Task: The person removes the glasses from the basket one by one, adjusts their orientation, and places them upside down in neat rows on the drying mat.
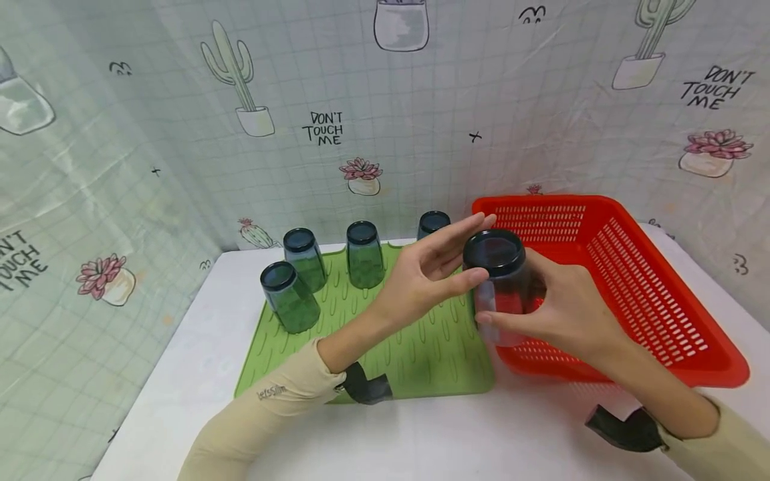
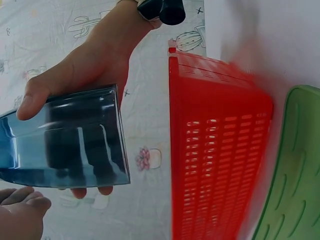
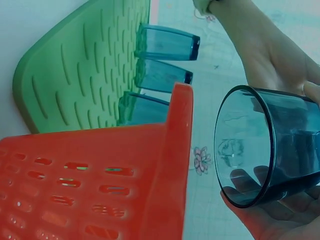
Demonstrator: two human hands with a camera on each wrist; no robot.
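**Dark tumbler held over the basket's edge**

Four matching cups [image 1: 291, 296] stand inverted on the green mat [image 1: 421, 347]. The left hand [image 1: 421, 277], fingers straight, touches the smoky blue-grey tumbler [image 1: 502, 280], base up, which the right hand [image 1: 565, 310] grips beside the red basket [image 1: 650, 294].

A mat [image 1: 421, 354] lies on a table [image 1: 198, 374], with a basket [image 1: 637, 280] just beside it on the right and a printed backdrop [image 1: 337, 127] behind both. Four cups stand upside down along the mat's far and left edges: one [image 1: 289, 296] at the left, a second [image 1: 305, 259] behind it, a third [image 1: 363, 254] further right, a fourth [image 1: 432, 224] rightmost, next to the basket. Between mat and basket, above the basket's near left corner, the right hand [image 1: 565, 314] holds a fifth cup [image 1: 502, 280] upside down, with the left hand [image 1: 427, 274] touching its left side.
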